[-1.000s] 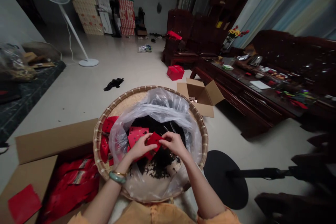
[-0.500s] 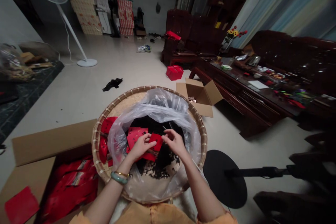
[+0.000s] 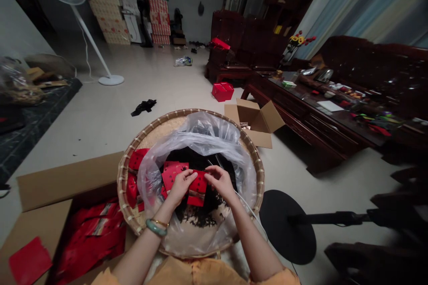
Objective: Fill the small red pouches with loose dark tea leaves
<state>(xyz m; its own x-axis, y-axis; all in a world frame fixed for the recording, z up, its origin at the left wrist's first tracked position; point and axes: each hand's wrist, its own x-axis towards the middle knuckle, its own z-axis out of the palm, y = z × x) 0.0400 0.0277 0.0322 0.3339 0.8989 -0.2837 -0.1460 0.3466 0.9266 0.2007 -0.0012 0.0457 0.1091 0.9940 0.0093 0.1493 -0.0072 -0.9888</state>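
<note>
Both my hands work over a wide woven bamboo basket [image 3: 124, 196] lined with a clear plastic bag [image 3: 203, 131]. My left hand [image 3: 181, 186] and my right hand [image 3: 219, 181] pinch a red paper packet [image 3: 197, 189] from either side, above loose dark tea leaves [image 3: 200, 162]. Just left of my left hand lies a red packet with gold specks [image 3: 174, 174]. More red packets [image 3: 137, 158] lie against the bag's left side. A jade bangle and thin gold bracelet [image 3: 156, 227] circle my left wrist.
An open cardboard box [image 3: 67, 182] with red packets inside stands at lower left. A black round stand base [image 3: 287, 227] sits at right. Beyond the basket are a small open carton [image 3: 254, 122], a red box [image 3: 222, 91], and a long wooden table [image 3: 310, 116].
The red packet between my hands now hangs lower and more upright, showing a band across it. My fingers have shifted their hold on it.
</note>
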